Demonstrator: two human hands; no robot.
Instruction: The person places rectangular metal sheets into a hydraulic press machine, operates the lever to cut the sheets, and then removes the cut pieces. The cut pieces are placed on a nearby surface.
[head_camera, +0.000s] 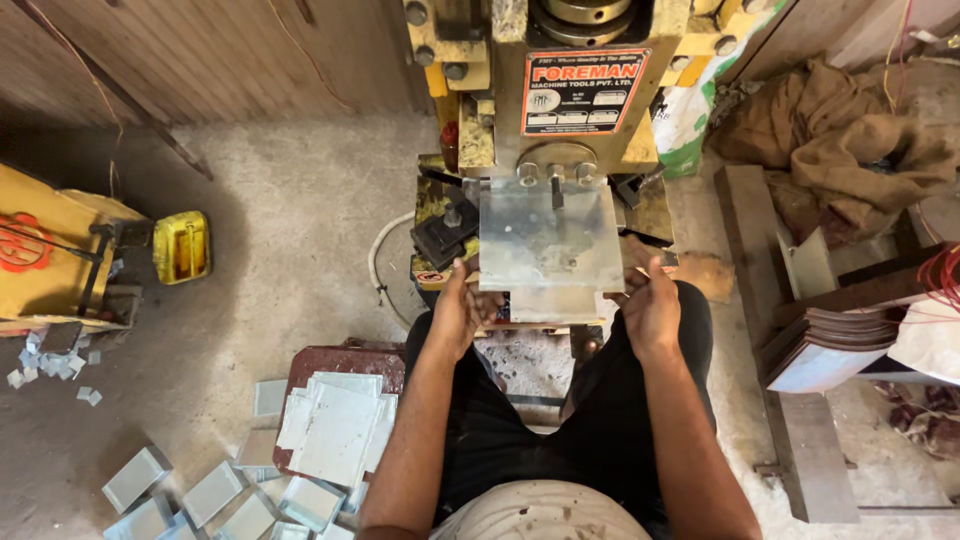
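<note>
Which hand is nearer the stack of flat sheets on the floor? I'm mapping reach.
Left. The left hand grips the metal plate's edge above the stack; the right hand is farther.

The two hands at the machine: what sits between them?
In the head view, a flat metal sheet spans the gap; the left hand and right hand grip its near corners, over the press.

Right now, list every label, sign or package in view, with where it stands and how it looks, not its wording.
Nameplate: front of the yellow press machine, above the metal sheet held by both hands; rectangular, red band over black.
Sticker: machine's lower left edge, small, white and red.
Sack: right of the machine, white with green print.
Red emblem: yellow box, far left.
</note>
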